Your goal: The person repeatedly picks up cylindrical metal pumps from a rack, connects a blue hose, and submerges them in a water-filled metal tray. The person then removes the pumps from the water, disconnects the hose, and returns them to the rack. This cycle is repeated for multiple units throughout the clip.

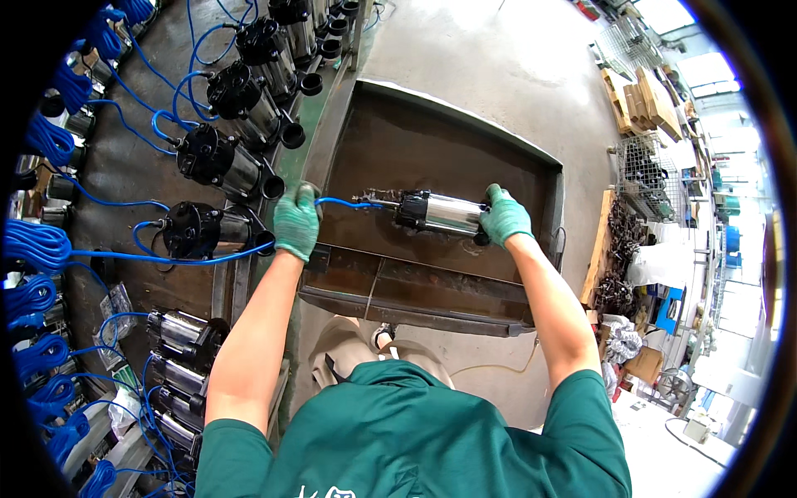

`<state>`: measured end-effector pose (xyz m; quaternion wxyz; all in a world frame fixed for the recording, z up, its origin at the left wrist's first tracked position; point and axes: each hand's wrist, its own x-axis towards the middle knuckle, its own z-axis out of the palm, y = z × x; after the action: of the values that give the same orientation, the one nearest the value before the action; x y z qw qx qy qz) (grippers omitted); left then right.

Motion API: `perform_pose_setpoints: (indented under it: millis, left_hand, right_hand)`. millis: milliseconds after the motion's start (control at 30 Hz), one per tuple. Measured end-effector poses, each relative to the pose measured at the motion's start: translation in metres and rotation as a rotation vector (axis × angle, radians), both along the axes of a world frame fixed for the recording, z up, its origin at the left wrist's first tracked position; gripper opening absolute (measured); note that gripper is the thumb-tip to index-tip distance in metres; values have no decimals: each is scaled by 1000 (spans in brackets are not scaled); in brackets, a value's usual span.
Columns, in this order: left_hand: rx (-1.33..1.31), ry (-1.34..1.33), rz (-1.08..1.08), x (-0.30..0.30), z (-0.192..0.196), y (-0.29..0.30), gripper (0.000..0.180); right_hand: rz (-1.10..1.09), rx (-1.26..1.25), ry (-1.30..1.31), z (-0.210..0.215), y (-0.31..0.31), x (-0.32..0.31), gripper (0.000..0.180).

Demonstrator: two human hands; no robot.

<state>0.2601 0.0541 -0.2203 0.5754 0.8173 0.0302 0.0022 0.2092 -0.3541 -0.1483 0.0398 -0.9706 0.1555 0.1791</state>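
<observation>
Beneath the pump [444,214] you are holding, a metal tank [549,203] is containing brown water [440,149]. To your left, a dark desk [116,170] is carrying a row of other pumps [237,168] and some blue cables [124,256].

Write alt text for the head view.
A green-gloved person holds one end of a shiny metal cylinder in the right grip, over or in a dark metal trough; the left grip holds a blue cable leading to it. To the left, similar cylinders are lined up, with coils of blue cable beyond.
</observation>
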Motion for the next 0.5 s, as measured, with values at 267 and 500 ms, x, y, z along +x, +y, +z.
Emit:
perform_pose_setpoints:
  millis: [267,500]
  left_hand:
    - [-379,190,122,-37,177,39,27]
    - [-459,188,310,-80,207,92,27]
  right_hand:
    - [-9,302,-197,94,-12,-68,15]
    - [11,512,-243,100,24,-121,13]
